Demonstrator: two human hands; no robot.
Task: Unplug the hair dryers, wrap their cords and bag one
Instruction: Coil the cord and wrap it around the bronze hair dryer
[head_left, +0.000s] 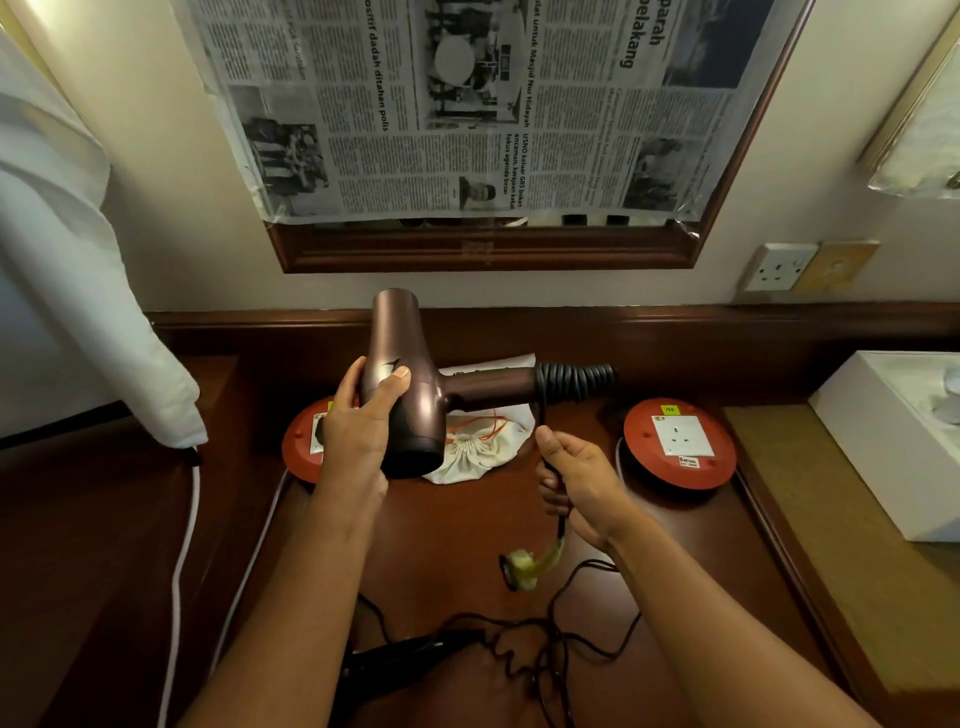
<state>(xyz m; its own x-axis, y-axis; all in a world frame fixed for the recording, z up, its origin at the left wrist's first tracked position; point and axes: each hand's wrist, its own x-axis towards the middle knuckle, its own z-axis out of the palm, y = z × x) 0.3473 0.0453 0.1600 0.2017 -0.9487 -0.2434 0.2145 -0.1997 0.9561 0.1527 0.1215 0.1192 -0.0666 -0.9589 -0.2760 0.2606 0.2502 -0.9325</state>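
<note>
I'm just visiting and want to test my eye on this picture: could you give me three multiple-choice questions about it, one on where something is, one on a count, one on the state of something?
1. Where is the cloth drawstring bag?
A. on the desk behind the bronze hair dryer
B. in the white box
C. hanging on the wall

2. How many red socket reels are on the desk?
A. one
B. two
C. four

3. The bronze dryer's cord is:
A. plugged into the wall
B. partly coiled round the handle
C. cut off

Answers: 1 A, it lies between the reels; 2 B, one left, one right; 3 B, coils on the handle, plug dangling below the right hand.
</note>
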